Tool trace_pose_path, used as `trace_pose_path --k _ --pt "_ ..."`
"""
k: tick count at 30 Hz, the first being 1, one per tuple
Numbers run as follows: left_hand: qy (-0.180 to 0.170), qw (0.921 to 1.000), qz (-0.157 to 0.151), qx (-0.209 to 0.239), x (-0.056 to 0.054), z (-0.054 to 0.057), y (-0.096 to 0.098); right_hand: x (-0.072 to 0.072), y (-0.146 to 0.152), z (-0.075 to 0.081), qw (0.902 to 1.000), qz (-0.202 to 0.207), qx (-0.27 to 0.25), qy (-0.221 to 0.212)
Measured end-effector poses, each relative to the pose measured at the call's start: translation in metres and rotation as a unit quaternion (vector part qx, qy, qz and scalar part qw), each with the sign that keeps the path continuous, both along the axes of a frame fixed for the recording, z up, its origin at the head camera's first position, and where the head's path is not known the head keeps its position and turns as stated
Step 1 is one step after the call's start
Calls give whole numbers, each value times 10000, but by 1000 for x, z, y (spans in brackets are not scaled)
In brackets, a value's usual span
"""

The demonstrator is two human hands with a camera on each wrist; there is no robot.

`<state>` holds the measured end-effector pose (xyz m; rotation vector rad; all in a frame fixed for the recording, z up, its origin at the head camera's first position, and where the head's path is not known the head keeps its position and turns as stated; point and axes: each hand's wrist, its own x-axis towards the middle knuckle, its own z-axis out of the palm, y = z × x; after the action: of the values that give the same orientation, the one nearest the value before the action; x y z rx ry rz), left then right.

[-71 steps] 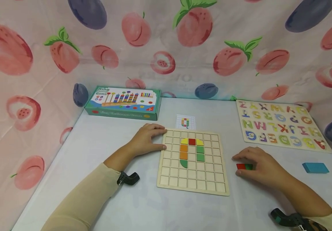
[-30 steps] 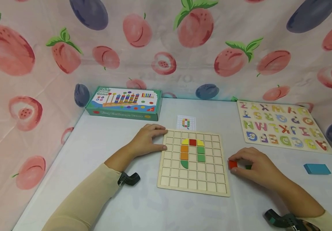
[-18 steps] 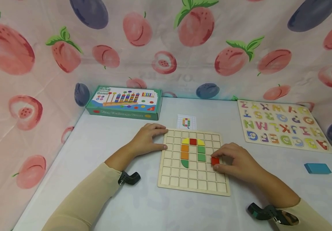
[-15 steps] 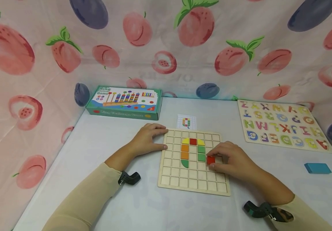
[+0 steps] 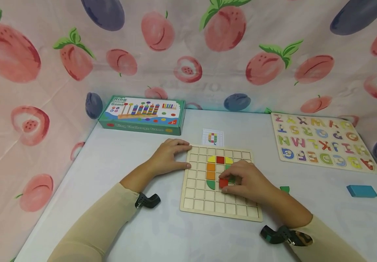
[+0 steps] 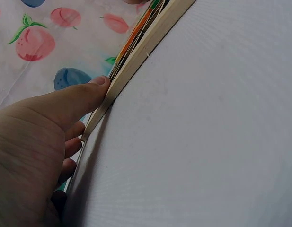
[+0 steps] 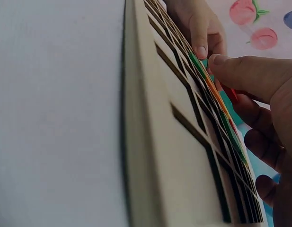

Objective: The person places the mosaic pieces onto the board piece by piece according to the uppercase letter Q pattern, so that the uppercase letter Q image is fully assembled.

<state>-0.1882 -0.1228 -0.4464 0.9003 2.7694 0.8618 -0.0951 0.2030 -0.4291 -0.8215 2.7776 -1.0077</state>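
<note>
A wooden grid board point(image 5: 188, 198) lies on the table with yellow, red, orange and green tiles set in its cells in an arch. My left hand point(image 5: 167, 158) rests at its left edge, thumb and fingertips touching the rim; in the left wrist view the thumb point(image 6: 84, 99) lies along that edge. Between thumb and fingers my right hand point(image 5: 245, 180) pinches a red square tile point(image 5: 223, 183), low over the board, right of the green quarter-round tile point(image 5: 211, 185). The right hand partly covers the green square tiles. In the right wrist view the red tile point(image 7: 230, 93) is mostly hidden behind the thumb.
A small pattern card point(image 5: 213, 138) lies behind the board. A green tile point(image 5: 285, 189) sits right of the board, beside my right forearm, and a blue block point(image 5: 362, 191) farther right. An alphabet puzzle board point(image 5: 324, 142) lies back right, a green game box point(image 5: 141, 115) back left.
My right hand has picked up the red tile from the table right of the board and carried it left over the grid. The green tile beside it stayed behind. The left hand has stayed put.
</note>
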Motion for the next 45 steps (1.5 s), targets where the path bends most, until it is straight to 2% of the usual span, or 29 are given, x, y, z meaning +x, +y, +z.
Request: trace_pose_path --k 4,16,33,39,45 --pt "-9 10000 4 -13 0 0 0 1 -6 0 9999 -2 133 -86" --pt "14 10000 -12 -1 -1 -1 1 2 -10 -6 9990 -59 411 147" --pt "-34 10000 34 14 0 -1 0 4 -16 -4 9991 -129 359 183" --pt "-51 10000 45 10 0 -2 1 10 -11 -2 9991 -162 268 291" --pt "-46 10000 43 -34 1 0 1 23 2 0 9991 -338 56 243"
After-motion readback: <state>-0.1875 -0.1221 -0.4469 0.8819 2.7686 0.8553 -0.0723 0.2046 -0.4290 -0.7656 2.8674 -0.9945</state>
